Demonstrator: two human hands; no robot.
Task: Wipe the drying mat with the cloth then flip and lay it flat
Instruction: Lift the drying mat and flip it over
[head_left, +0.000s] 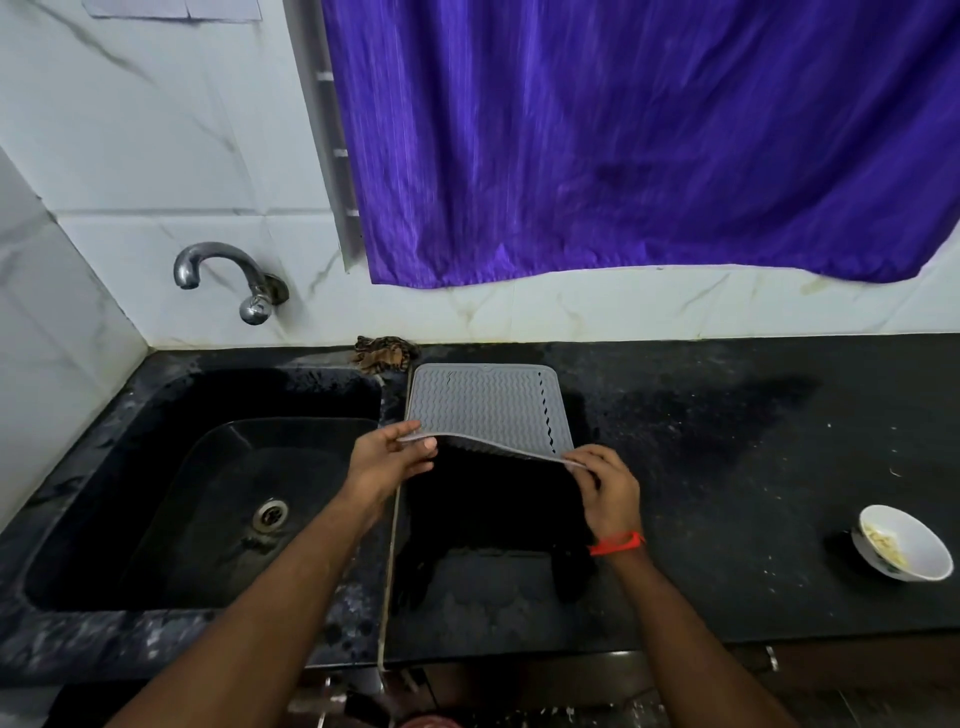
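At frame centre, the left hand (387, 460) and right hand (605, 480) are each pinching a near corner of the grey drying mat (485, 408), their grip lifting its near edge off the dark desk (727, 441); the far edge is resting there.

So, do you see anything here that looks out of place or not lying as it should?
The grey drying mat is not flat: the left hand and right hand pinch its near corners and lift that edge off the black counter. A crumpled patterned cloth lies against the wall behind it.

White marble wall (156, 156), purple curtain (623, 140), black counter (727, 441).
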